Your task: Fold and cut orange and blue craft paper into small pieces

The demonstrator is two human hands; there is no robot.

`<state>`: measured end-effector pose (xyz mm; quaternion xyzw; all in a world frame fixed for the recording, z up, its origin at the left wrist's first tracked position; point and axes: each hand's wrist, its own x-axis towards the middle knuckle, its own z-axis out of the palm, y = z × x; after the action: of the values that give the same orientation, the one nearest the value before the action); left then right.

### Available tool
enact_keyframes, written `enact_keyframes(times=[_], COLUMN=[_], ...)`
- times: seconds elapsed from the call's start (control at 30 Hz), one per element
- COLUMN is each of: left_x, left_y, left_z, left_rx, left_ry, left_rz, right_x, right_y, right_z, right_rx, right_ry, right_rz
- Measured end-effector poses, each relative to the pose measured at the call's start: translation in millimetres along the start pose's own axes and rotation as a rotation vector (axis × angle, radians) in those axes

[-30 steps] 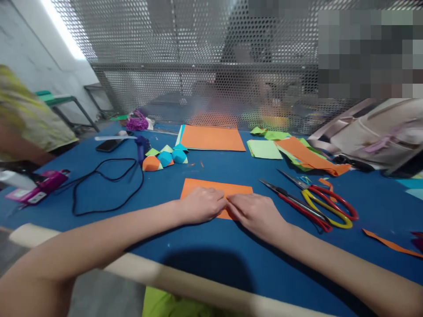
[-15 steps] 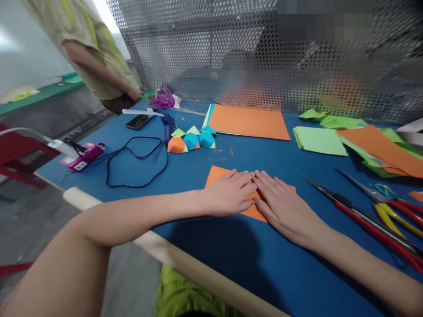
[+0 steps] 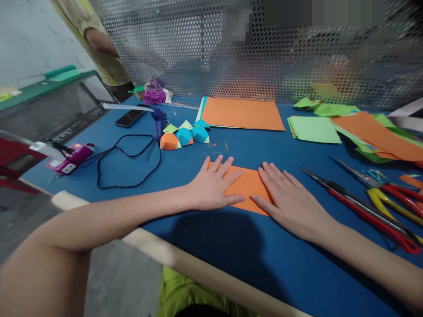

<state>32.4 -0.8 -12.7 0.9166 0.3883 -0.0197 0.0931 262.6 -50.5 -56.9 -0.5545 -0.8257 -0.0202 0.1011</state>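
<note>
An orange paper piece (image 3: 249, 189) lies flat on the blue table (image 3: 198, 233) in front of me. Across its left end, my left hand (image 3: 214, 184) rests with the fingers spread. My right hand (image 3: 286, 191) lies flat over its right end, thumb apart from the fingers. Bare orange paper shows between the two hands, and neither hand grips anything. Beyond my left hand stand small folded shapes in orange, blue and light green (image 3: 184, 135).
Scissors (image 3: 373, 182) and a long red-handled tool (image 3: 350, 204) lie right. Behind are orange sheets (image 3: 243, 113) and green paper squares (image 3: 313, 130). A blue glue gun (image 3: 158, 121), black cable, phone (image 3: 132, 116) and pink adapter (image 3: 71, 158) sit left. A person stands back left.
My hands have moved apart, left hand leftward and right hand slightly rightward, uncovering the paper's middle. The left fingers are spread wider. The camera view has shifted, and the person's arm is higher in view.
</note>
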Motion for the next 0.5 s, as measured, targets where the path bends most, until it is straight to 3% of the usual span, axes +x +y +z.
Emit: enact_keyframes(times=[0.27, 0.5], left_x=[-3, -2], left_y=[-23, -37], left_z=[-5.6, -15.1], left_rx=[-0.257, -0.285], left_ry=[0.195, 0.275], left_rz=[-0.028, 0.0], right_x=[4, 6], right_y=[-3, 14], right_z=[-26, -44], right_rx=[-0.049, 0.022], right_ry=[0.089, 0.02], right_rz=[0.07, 0.109])
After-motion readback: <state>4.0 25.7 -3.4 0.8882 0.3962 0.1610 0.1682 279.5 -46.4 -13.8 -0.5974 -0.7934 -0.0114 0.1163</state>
